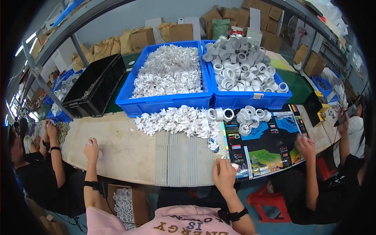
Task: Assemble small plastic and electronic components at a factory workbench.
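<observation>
My left hand (91,149) is closed over the left part of the pale worktable (125,152). A bit of white shows at its fingertips, and a white rounded part (100,155) shows beside the palm; what the fingers grip is mostly hidden. At the table's front edge, right of the ribbed clear mat (184,160), my right hand (225,174) is pinched on a small white piece (223,157). Beyond the mat lies a heap of white finned plastic parts (176,120). White and grey ring fittings (250,115) stand at its right, partly on a printed dark sheet (270,141).
Two blue bins stand behind: one of white finned parts (168,72), one of ring fittings (239,70). A black crate (94,88) is at left. Co-workers sit on both sides, one hand (305,146) over the printed sheet. A carton of white tubes (131,203) sits below the table.
</observation>
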Available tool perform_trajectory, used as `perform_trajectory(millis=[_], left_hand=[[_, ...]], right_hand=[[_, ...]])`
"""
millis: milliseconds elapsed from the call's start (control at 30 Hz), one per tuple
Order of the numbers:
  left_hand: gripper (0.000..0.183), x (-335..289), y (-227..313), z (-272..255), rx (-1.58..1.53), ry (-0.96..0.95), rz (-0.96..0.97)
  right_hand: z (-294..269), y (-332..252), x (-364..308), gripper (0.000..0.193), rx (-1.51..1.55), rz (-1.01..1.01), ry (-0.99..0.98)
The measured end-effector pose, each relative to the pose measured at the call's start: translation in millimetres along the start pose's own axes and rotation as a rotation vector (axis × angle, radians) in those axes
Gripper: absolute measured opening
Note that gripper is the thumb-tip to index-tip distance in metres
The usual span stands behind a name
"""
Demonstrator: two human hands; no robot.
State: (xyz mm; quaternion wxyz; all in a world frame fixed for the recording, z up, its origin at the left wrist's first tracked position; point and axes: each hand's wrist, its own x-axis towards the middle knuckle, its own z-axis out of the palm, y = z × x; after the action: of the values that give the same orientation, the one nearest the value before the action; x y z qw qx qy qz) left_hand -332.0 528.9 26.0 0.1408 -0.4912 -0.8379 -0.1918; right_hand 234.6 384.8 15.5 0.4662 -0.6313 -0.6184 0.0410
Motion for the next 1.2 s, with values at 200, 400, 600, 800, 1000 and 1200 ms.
perform_trajectory(millis=[200, 400, 600, 800, 1000, 1200], left_hand=[[0.037, -8.9, 80.4, -18.0, -0.292, 0.386, 0.361], [0.029, -125.4, 254.6, -19.2, -1.047, -0.3, 0.642], [0.032, -167.0, 341.1, -44.5, -0.906, -0.097, 0.875], [0.031, -157.0, 330.6, -11.0, -0.688, -0.196, 0.869], [0.025, -157.7, 313.7, -13.1, -0.607, -0.202, 0.939], [0.026, -158.3, 306.5, -36.5, -0.635, -0.256, 0.784]], right_hand=[[-22.2, 21.2, 45.3, 0.021, 0.186, 0.318, -0.203], [-24.5, 104.3, 110.6, 0.066, -0.475, 0.227, 0.053], [-12.5, 108.7, 122.1, 0.078, -0.585, 0.32, -0.003], [-39.8, 81.8, 85.4, 0.06, 0.055, 0.269, -0.044], [-28.7, 43.6, 18.7, 0.054, 0.525, 0.403, -0.056], [-20.5, 20.0, -2.9, 0.051, 0.647, 0.459, -0.005]])
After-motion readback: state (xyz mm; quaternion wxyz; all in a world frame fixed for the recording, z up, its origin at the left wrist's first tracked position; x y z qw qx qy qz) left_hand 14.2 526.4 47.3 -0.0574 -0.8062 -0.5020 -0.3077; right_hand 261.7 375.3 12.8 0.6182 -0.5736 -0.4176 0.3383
